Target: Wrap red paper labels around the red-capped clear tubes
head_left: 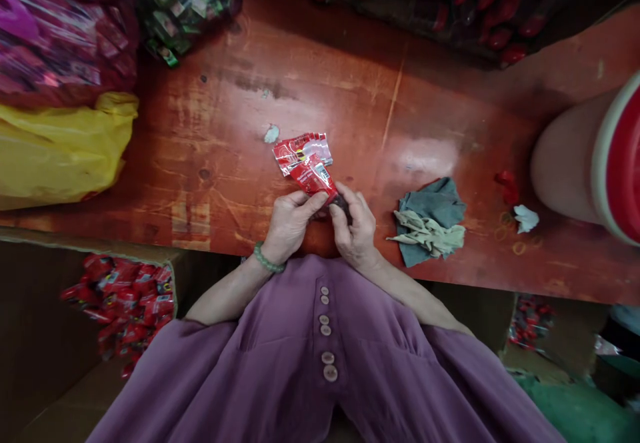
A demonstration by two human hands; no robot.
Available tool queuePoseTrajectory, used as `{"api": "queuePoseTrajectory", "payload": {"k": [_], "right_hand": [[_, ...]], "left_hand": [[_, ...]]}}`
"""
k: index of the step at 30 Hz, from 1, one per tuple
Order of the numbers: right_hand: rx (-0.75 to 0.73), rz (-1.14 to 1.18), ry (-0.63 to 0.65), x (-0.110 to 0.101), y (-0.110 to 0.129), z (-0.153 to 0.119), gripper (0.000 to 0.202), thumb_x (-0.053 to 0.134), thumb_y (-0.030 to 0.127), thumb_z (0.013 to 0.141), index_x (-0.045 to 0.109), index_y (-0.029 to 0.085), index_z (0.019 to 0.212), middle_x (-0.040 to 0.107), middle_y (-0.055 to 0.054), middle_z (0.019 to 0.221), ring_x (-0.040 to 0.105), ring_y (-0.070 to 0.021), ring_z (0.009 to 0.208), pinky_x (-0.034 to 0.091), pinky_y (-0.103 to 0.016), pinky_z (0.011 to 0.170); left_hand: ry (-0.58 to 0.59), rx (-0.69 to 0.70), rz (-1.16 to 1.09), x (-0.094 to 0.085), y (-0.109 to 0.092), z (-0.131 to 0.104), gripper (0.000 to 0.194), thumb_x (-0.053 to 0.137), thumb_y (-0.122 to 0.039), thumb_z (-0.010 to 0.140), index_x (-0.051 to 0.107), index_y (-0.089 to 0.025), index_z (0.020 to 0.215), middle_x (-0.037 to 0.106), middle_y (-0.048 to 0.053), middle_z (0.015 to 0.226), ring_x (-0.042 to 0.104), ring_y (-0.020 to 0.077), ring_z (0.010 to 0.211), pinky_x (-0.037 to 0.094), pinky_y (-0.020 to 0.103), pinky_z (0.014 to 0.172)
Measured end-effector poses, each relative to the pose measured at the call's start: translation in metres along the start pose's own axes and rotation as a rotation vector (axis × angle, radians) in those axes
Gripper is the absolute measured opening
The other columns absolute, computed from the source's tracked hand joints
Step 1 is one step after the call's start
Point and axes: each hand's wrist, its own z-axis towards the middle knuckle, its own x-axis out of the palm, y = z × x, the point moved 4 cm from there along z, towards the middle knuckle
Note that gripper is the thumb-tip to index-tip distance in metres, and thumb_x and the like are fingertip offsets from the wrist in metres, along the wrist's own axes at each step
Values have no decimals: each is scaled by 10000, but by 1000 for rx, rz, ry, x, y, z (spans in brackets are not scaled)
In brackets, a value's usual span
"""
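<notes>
I hold a red sachet (314,178) at the near edge of the desk (210,163), pinched between both hands. My left hand (289,224) closes thumb and forefinger on its lower left side; my right hand (356,230) closes on its lower right corner, where something dark shows at the fingertips. The sachet's long axis runs away from me, tilted up and to the left, toward an opened wrapper (301,148) just beyond it. Both hands are equally near. A grey-green cloth (433,220) lies to my right.
</notes>
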Motion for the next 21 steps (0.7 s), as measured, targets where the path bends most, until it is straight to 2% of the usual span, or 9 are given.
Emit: {"api": "queuePoseTrajectory", "payload": {"k": [3, 5, 9, 11, 14, 16, 19, 21], "right_hand": [[40, 70, 66, -2, -2, 4, 325, 508, 265, 986, 590, 207, 1295, 700, -86, 1034, 676, -186, 893, 580, -348, 781], [11, 86, 86, -3, -1, 7, 315, 515, 269, 986, 589, 221, 1289, 705, -77, 1055, 674, -180, 897, 575, -344, 796], [-55, 42, 136, -1, 0, 8, 302, 532, 290, 978, 570, 218, 1270, 710, -86, 1096, 671, -186, 929, 558, -346, 834], [28, 19, 216, 1, -3, 8, 317, 538, 327, 973, 541, 208, 1267, 711, -83, 1062, 678, -185, 895, 558, -331, 792], [212, -3, 416, 1, -8, 7, 348, 504, 372, 980, 485, 215, 1290, 706, -38, 918, 668, -168, 751, 542, -301, 678], [260, -9, 505, -2, -9, 7, 343, 475, 371, 987, 471, 220, 1295, 703, -35, 912, 672, -174, 756, 541, -306, 680], [235, 20, 498, -4, -7, 6, 303, 470, 353, 984, 494, 226, 1258, 708, -64, 1039, 687, -188, 877, 552, -326, 763], [218, 41, 410, -2, -8, 4, 269, 467, 348, 986, 515, 226, 1221, 708, -67, 1059, 685, -184, 901, 553, -322, 785]], "left_hand": [[91, 1, 10, 0, -4, 3, 403, 890, -507, 580, 769, -161, 749, 740, 23, 702, 638, 104, 615, 535, 242, 649], [130, 33, 11, -3, -7, 3, 419, 867, -544, 604, 770, -163, 747, 748, 35, 716, 653, 121, 637, 544, 266, 682], [109, 106, 44, -12, -10, 5, 324, 871, -467, 646, 793, -188, 789, 779, 30, 794, 684, 123, 715, 546, 263, 799], [110, 112, 58, -14, -10, 5, 282, 875, -429, 655, 800, -201, 804, 787, 25, 819, 691, 119, 732, 545, 251, 810], [94, 113, 40, -16, -8, 5, 258, 872, -415, 664, 801, -209, 802, 784, 17, 811, 683, 110, 725, 542, 236, 792], [62, 103, 13, -17, -4, 5, 281, 882, -429, 641, 798, -205, 788, 774, 9, 778, 664, 100, 695, 535, 226, 754], [10, 73, -22, -17, 3, 5, 332, 897, -468, 594, 784, -188, 734, 733, -5, 690, 611, 83, 616, 506, 209, 654], [1, 57, -52, -13, 9, 4, 344, 892, -481, 597, 774, -181, 717, 699, -13, 643, 569, 72, 570, 480, 206, 601]]}}
